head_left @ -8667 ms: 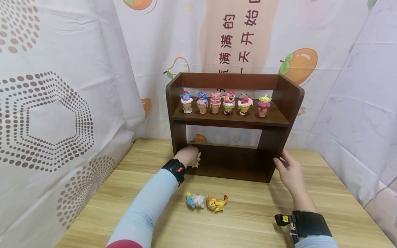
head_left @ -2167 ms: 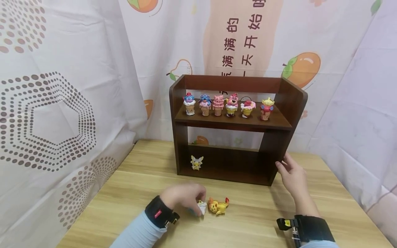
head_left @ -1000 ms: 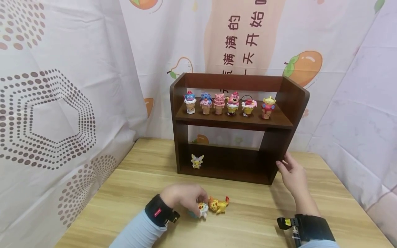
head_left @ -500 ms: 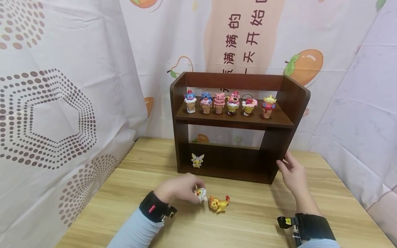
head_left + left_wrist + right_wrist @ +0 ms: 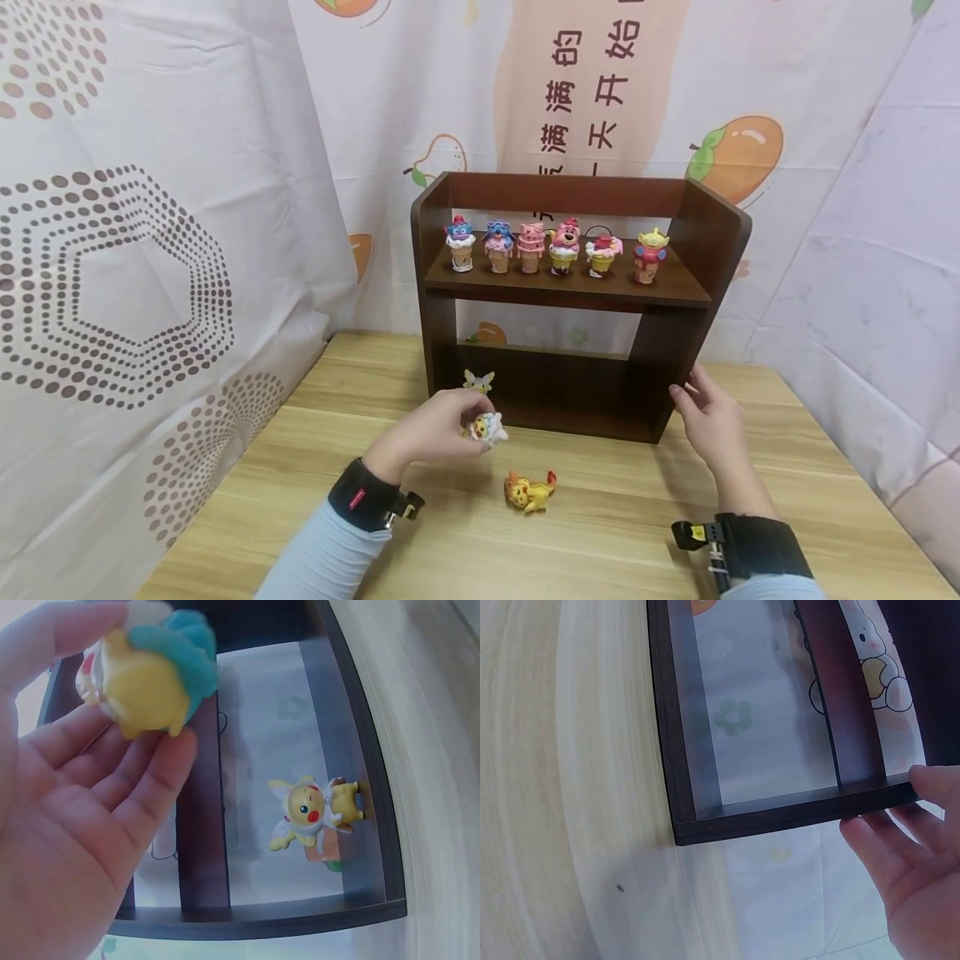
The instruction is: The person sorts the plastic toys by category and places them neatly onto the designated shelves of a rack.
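dark smooth wood shelf [image 5: 678, 287], glossy plastic figurine [image 5: 486, 427]

You can read 满 的 on the peach panel of the backdrop curtain [image 5: 577, 83] | beside them 天 开 始, also running downward | more characters cut off by the top edge and the shelf [image 5: 570, 196] | red tag on left wristband [image 5: 363, 496] too small to read

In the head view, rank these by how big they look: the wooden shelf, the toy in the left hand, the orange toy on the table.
1. wooden shelf
2. orange toy
3. toy in the left hand, partly hidden by fingers, so these two toys are unsure.
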Motion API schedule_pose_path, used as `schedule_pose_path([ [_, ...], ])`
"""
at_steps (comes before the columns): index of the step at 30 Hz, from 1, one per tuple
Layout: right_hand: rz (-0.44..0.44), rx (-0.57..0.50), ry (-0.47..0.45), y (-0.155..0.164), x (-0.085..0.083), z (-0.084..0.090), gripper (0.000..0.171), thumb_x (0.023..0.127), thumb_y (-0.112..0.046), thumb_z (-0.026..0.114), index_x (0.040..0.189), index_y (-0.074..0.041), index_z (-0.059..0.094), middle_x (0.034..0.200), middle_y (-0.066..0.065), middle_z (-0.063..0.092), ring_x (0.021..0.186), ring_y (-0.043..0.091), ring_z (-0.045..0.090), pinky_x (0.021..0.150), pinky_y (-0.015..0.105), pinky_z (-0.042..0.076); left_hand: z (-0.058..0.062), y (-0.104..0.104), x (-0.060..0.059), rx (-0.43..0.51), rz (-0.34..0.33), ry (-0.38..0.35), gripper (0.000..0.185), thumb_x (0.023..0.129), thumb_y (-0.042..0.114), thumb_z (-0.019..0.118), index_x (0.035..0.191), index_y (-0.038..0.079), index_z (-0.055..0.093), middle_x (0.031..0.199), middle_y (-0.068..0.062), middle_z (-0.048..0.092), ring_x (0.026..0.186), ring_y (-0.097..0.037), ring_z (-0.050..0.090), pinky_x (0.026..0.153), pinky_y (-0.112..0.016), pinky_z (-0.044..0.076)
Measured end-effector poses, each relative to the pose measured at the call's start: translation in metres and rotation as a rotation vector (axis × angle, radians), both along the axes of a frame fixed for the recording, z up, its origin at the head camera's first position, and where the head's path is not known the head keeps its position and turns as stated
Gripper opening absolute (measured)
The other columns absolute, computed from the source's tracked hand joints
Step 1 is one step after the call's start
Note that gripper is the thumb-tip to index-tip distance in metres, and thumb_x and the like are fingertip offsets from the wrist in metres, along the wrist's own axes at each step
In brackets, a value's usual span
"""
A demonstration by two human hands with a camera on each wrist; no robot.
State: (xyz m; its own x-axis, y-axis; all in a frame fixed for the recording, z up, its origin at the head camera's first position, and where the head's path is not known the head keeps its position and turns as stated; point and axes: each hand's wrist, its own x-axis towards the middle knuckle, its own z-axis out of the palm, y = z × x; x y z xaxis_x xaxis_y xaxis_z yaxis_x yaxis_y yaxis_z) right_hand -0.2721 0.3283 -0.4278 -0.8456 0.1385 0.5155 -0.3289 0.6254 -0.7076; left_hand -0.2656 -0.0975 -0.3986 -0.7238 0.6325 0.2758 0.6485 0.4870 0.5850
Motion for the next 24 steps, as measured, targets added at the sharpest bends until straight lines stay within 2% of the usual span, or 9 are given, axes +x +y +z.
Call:
schedule_pose_path([
  [9,-0.006,0.011,-0.004,-0.0011,0.0016,0.0013,0.053,0.103,-0.013,0.059,0.154,-0.011,0.045,0.135,0.029,0.058,0.115,0.049,0.059,0.073,0.006,0.047,0.0045,-0.0011,-0.0003,0.217,0.047,0.065,0.037,0.079,0.008,0.085,0.110,0.010,0.064,0.099,0.002,0.064,0.086,-0.014,0.064,0.075,-0.043,0.058],
  [14,0.001,0.010,0.002,-0.0011,0.0017,0.0015,0.053,0.103,-0.012,0.059,0.154,-0.010,0.045,0.136,0.030,0.057,0.115,0.050,0.059,0.073,0.006,0.046,0.0062,-0.0020,-0.0004,0.293,0.091,0.085,0.040,0.077,0.006,0.086,0.111,0.008,0.064,0.102,-0.001,0.066,0.088,-0.020,0.066,0.076,-0.045,0.058],
  [19,-0.001,0.016,0.003,-0.0007,0.0019,0.0018,0.053,0.103,-0.012,0.059,0.155,-0.011,0.045,0.136,0.030,0.057,0.115,0.049,0.059,0.072,0.005,0.046,0.0077,-0.0026,-0.0010,0.353,0.134,0.102,0.041,0.077,0.006,0.087,0.111,0.008,0.063,0.103,-0.002,0.067,0.089,-0.020,0.067,0.072,-0.037,0.058],
  [24,-0.006,0.017,0.001,0.0000,0.0017,0.0011,0.053,0.103,-0.012,0.060,0.154,-0.011,0.045,0.135,0.030,0.058,0.115,0.050,0.059,0.072,0.006,0.047,0.0066,-0.0033,-0.0026,0.405,0.177,0.083,0.043,0.077,0.007,0.088,0.112,0.009,0.064,0.106,-0.001,0.066,0.092,-0.017,0.066,0.074,-0.049,0.056],
])
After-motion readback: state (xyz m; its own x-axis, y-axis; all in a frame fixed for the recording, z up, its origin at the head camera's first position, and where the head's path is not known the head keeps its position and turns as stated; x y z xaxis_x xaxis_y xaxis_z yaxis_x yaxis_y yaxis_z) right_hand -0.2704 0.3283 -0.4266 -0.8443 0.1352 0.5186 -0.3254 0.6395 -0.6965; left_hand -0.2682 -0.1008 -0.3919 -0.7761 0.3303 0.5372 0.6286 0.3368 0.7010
